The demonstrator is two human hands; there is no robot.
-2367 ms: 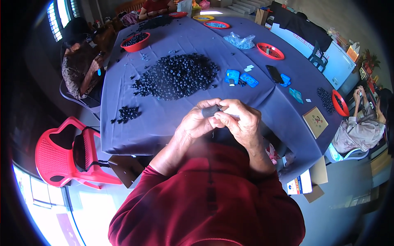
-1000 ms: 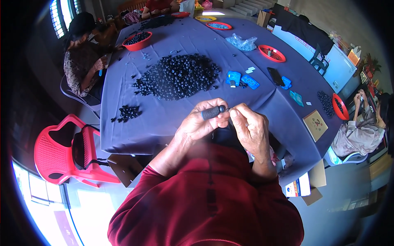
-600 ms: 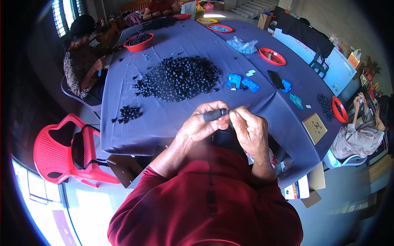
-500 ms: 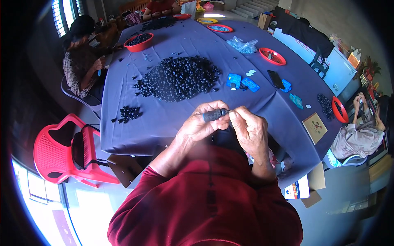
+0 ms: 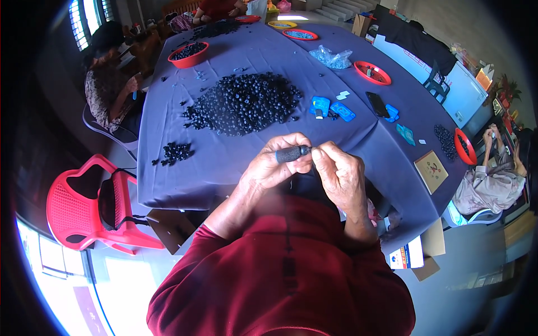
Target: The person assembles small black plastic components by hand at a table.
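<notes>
Both my hands meet in front of me, just above the table's near edge. A dark, rough sleeve (image 5: 288,154), which looks like a finger cover, sits along a finger of my left hand (image 5: 273,166). Beyond its tip, a small black round part (image 5: 305,150) is pinched in that hand. My right hand (image 5: 340,172) is closed, with thumb and forefinger pressed together against the right end of the part. Whatever lies between those fingertips is too small to make out. Past my hands spreads a large heap of small black parts (image 5: 244,103), with a smaller cluster (image 5: 176,152) to its left.
On the purple-grey tablecloth (image 5: 218,171) lie blue packets (image 5: 342,111), a phone (image 5: 376,105), a clear bag (image 5: 332,57) and a square card (image 5: 431,172). Red bowls (image 5: 372,73) stand farther off. Co-workers sit left, right and at the far end. A pink chair (image 5: 84,204) stands at left.
My hands keep almost the same pose, fingers still pinched together on the small part. The view has shifted very slightly.
</notes>
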